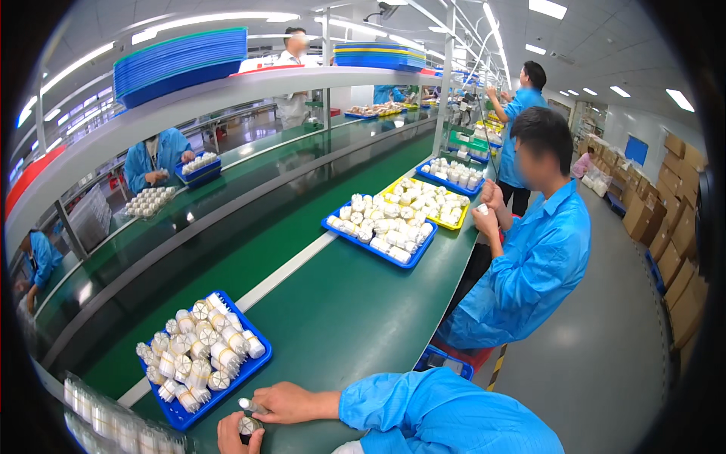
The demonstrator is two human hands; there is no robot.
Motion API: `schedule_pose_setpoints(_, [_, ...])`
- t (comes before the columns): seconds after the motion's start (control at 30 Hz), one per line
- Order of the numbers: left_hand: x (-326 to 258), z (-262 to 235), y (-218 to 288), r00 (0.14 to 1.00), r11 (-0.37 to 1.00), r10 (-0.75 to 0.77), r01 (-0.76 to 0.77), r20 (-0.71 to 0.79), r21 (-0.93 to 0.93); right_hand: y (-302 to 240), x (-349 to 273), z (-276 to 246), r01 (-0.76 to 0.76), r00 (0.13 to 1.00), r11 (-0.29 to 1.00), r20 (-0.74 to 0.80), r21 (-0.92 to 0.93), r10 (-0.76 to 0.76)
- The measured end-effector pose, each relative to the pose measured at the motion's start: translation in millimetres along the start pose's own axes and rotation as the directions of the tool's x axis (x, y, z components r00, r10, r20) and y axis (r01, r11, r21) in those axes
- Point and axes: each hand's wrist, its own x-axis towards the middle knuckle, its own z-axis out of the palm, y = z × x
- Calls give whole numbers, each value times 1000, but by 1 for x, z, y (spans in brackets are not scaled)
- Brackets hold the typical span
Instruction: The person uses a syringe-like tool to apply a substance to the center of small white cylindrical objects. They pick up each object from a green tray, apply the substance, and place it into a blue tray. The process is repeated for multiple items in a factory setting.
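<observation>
At the lower edge, my left hand [231, 436] is closed around a round part [249, 425] with a segmented, spoked end facing up. My right hand [291, 402], reaching in from the right in a blue sleeve, pinches a small white cylindrical piece [252, 406] just above that part. Whether the two pieces touch, I cannot tell. Just beyond my hands, a blue tray [255, 365] holds a heap of white cylindrical parts [200, 344], many with yellowish bands and spoked ends.
Clear plastic packaging with white parts [106, 416] lies at the lower left. Farther along the green bench [333, 318] stand another blue tray [412, 261] and a yellow tray [454, 223]. A co-worker [522, 257] sits to the right. Overhead, a shelf [189, 94] carries stacked blue trays [181, 64].
</observation>
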Motion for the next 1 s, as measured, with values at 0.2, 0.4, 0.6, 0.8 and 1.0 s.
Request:
schedule_pose_setpoints(0.2, [4, 21, -26, 982, 1000, -25, 26, -187, 2, -12, 5, -13, -173, 984, 985, -34, 2, 173])
schedule_pose_setpoints(0.4, [-4, 13, -22, 977, 1000, -23, 20, -214, -15, -28, 21, -30, -308, 912, 820, -97, 483, 399])
schedule_pose_setpoints(0.6, [-7, 14, -24, 979, 997, -30, 16, -202, -70, -50, 35, -30, -115, 972, 895, -138, 432, 191])
schedule_pose_setpoints(0.8, [-4, 16, -25, 981, 997, 45, -56, -189, -52, -40, 28, -19, -29, 983, 941, -163, 336, 89])
schedule_pose_setpoints(1.0, [-4, 12, -21, 990, 996, 61, -69, -125, -55, -36, 28, -16, 25, 985, 967, -173, 255, 21])
